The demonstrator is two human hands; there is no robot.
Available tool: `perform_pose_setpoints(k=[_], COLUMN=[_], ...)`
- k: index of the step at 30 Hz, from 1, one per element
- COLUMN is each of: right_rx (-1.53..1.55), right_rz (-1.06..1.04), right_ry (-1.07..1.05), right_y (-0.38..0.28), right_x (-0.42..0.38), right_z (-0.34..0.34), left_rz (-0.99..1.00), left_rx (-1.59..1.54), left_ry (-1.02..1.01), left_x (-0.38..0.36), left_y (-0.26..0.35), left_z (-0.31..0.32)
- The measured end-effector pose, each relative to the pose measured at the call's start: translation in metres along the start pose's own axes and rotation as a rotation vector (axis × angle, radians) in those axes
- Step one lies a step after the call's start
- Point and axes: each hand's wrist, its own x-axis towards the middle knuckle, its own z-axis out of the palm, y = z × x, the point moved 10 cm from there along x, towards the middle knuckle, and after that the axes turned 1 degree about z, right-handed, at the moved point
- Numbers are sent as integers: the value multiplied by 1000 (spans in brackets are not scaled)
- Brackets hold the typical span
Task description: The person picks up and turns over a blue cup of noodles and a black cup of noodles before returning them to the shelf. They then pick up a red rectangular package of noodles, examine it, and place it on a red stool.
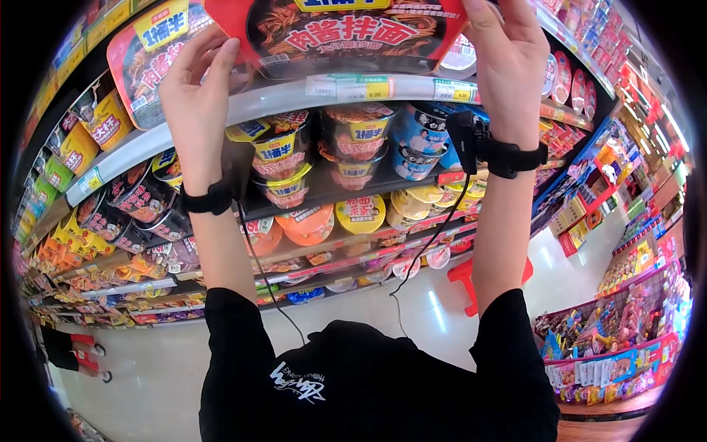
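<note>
A red and black instant noodle box (353,40) with white lettering is at the top of the view, at the front of a shelf. My left hand (197,82) is closed at its left edge, the thumb pointing up and the other fingers curled partly behind. At the right edge, my right hand (508,55) grips with its thumb on the front; its upper fingers run out of view. A similar noodle box (143,70) stands to the left, beyond my left hand. Just below is the grey shelf edge (276,103) with price labels (375,88).
Stacked noodle cups (357,136) fill the shelf below, with bowls (305,225) lower down. A red stool (465,283) stands on the floor at right. Snack racks (596,331) line the lower right. Another person's legs (85,352) show at lower left. Cables (427,247) hang from my wrist straps.
</note>
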Motion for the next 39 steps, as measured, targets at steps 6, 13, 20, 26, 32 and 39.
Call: perform_pose_setpoints(k=[6,13,20,26,32,39], right_rx=[-28,-126,-407,-340,-138,-143], right_rz=[75,565,1031,1077,1065,1196], right_ry=[122,256,351,610,659,690], right_y=[-23,5,11,-81,-124,-120], right_x=[-39,-182,-367,-414,-443,-477], right_z=[-32,-120,-255,-381,-449,-520], left_rz=[52,-114,-807,-915,-649,-721], left_rx=[101,44,-123,-157,-100,62], left_ry=[-30,-318,-578,-827,-857,-945], left_x=[-44,-163,-362,-443,-476,-510], left_y=[33,-1,-95,-77,-57,-54], left_z=[-2,58,162,300,406,468])
